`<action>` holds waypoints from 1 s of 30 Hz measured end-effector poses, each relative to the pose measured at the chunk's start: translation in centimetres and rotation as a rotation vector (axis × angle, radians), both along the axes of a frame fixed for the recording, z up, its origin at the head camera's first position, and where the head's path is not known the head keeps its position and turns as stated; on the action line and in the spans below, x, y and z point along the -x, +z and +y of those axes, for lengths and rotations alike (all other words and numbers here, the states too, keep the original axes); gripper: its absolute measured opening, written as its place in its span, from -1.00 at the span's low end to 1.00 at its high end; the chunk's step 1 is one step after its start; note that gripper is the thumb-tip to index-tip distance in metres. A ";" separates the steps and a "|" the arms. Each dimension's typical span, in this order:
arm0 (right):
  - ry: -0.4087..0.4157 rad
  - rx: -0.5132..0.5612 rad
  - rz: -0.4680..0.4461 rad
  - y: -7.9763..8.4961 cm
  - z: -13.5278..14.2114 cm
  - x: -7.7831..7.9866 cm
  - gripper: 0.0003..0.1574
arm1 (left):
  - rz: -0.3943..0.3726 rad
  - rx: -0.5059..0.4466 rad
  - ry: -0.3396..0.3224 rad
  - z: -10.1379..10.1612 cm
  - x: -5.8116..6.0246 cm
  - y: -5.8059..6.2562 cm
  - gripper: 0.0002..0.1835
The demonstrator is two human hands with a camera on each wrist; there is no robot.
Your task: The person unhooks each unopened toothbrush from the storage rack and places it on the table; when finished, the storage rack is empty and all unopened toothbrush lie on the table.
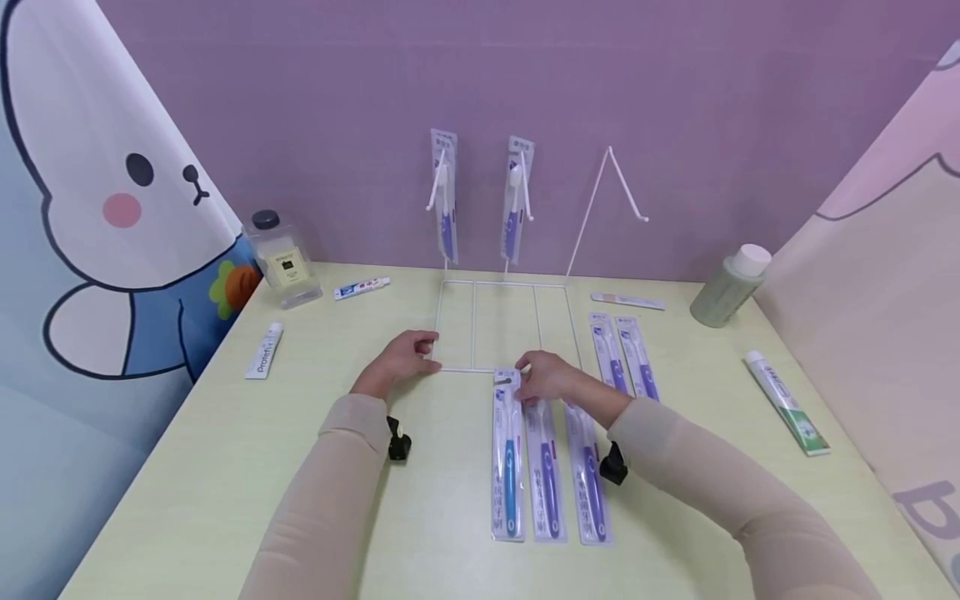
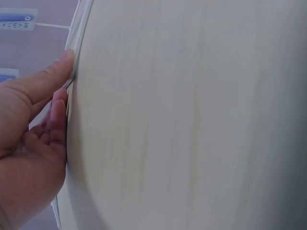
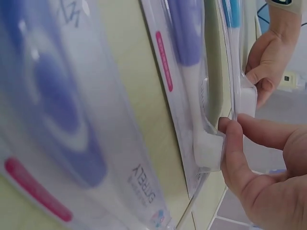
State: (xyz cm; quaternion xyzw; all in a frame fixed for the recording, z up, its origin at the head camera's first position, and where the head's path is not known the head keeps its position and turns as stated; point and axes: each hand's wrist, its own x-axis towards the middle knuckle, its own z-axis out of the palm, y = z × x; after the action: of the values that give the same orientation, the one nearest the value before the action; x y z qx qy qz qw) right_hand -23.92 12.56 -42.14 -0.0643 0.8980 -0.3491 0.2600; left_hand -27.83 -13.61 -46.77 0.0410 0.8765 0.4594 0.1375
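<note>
My left hand (image 1: 399, 360) is at the left front corner of a white wire display rack (image 1: 504, 370), thumb and fingers about its wire; the left wrist view shows the thumb (image 2: 64, 64) against it. By the front bar, my right hand (image 1: 546, 377) pinches the top edge of a packaged toothbrush with a blue handle (image 1: 509, 479). Beside it lie two packaged purple toothbrushes (image 1: 549, 492), their tops partly hidden by the right hand and wrist. Two more packaged purple toothbrushes hang on the rack's left hook (image 1: 437, 187) and middle hook (image 1: 527, 196). The right hook (image 1: 628, 185) holds nothing.
Two packaged toothbrushes (image 1: 637, 358) lie right of the rack. Toothpaste tubes (image 1: 787, 404) lie on both sides of the table. A clear bottle (image 1: 285, 262) stands at the back left, a green bottle with a white cap (image 1: 729, 287) at the back right. A purple wall (image 1: 337, 125) rises behind.
</note>
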 end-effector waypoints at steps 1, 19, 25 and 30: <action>0.009 -0.012 0.004 0.0 0.0 0.1 -0.30 | 0.001 0.000 0.003 0.0 0.0 0.0 -0.35; -0.056 0.348 0.285 6.5 0.0 7.0 -0.39 | -0.001 -0.018 0.023 0.1 -0.2 0.1 -0.36; -0.280 0.518 0.596 10.9 -0.7 10.7 -0.48 | 0.008 -0.019 0.022 0.2 -0.3 0.2 -0.35; -0.380 0.544 0.766 13.4 -1.2 13.0 -0.50 | 0.012 -0.012 0.018 0.2 -0.4 0.3 -0.35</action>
State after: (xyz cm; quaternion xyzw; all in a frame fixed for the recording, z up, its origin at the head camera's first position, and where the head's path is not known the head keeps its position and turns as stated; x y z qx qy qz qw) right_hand -36.92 11.32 -28.71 -0.0885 0.8013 -0.5629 -0.1825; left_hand -27.38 -13.41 -46.50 0.0365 0.8748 0.4658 0.1280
